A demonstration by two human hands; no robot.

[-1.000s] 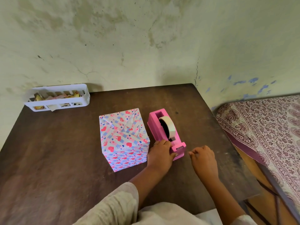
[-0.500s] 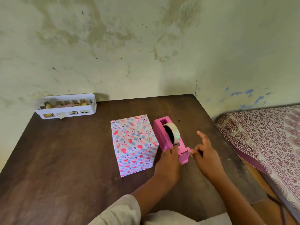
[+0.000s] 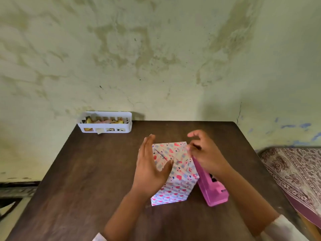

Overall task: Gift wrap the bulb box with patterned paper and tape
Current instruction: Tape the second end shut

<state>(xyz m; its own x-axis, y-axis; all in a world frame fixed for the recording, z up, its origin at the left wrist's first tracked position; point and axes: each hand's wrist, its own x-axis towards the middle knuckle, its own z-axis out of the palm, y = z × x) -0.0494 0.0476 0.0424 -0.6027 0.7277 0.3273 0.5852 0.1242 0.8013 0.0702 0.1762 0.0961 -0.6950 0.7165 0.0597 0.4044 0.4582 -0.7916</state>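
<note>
The wrapped box (image 3: 173, 173) stands upright near the middle of the dark wooden counter (image 3: 83, 180), already covered with white paper that carries pink and red hearts and blue stripes. On its top face the folded flaps meet in diagonal lines.

The left hand (image 3: 150, 168) is at the left side of the box with the fingers straight and together, pointing away from the person; the thumb reaches over the top edge of the box. Its grip is apart — the hand lies flat beside the paper and does not clamp anything.

The right hand (image 3: 205, 153) is at the far right corner of the box top. The thumb and one finger are pressed together there, while the other fingers are lifted and spread. The picture is blurred at this place, so I cannot tell whether a piece of tape is pinched between them.

The pink tape dispenser (image 3: 212, 190) lies just beside the box on its right, partly under the right wrist. A white plastic basket (image 3: 104, 130) with paper scraps stands at the far left corner against the stained wall (image 3: 156, 58). At the right, a bed with a patterned cover (image 3: 293, 173) is beside the counter.
</note>
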